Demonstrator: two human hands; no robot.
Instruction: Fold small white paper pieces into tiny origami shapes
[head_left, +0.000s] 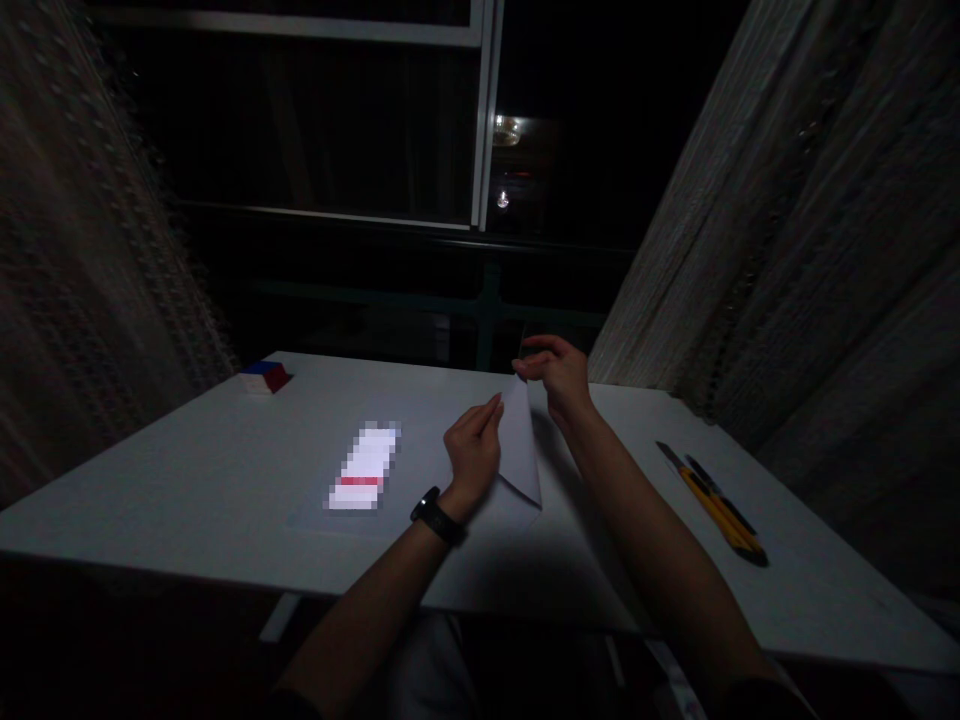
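A folded sheet of white paper stands partly raised off the table between my hands, with a slanted fold and a pointed top. My left hand, with a dark watch at its wrist, is closed at the paper's left edge, thumb and forefinger pinched together. Higher and to the right, my right hand pinches the paper's upper corner between thumb and fingertips. Left of my left hand lies a bright upright rectangle, pixelated, with a red band; it looks like a lit phone screen.
The white table carries a puzzle cube at its far left. On the right lie a yellow utility knife and a thin dark pen-like thing side by side. Curtains hang on both sides of a dark window.
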